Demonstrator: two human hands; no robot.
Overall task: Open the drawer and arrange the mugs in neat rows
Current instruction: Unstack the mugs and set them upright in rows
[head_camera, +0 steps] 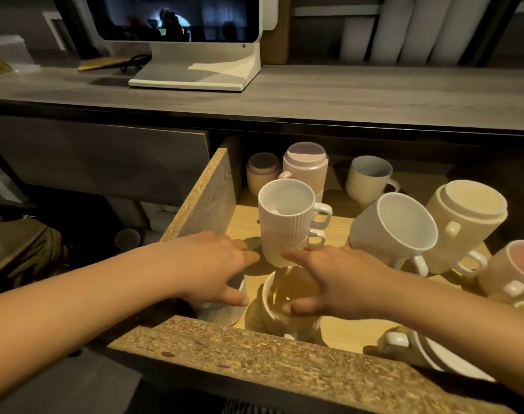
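Left hand [207, 264] spread over a mug [225, 309]; right hand [323, 282] gripping mug rim [269, 303]. Ribbed stack [286, 222] just ahead: ceramic, heavy, tippy — hold low w/ both.

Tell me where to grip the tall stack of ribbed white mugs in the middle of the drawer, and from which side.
Judging by its pose, grip the stack of ribbed mugs low, around the bottom mug's body, coming from the left and front. The handles all point right, and a high grip would lift only the top mug. The left hand and right hand are already near its base.

A grey wood-grain counter [344, 94] carries a white-stand monitor [177, 19]; dim, warm light
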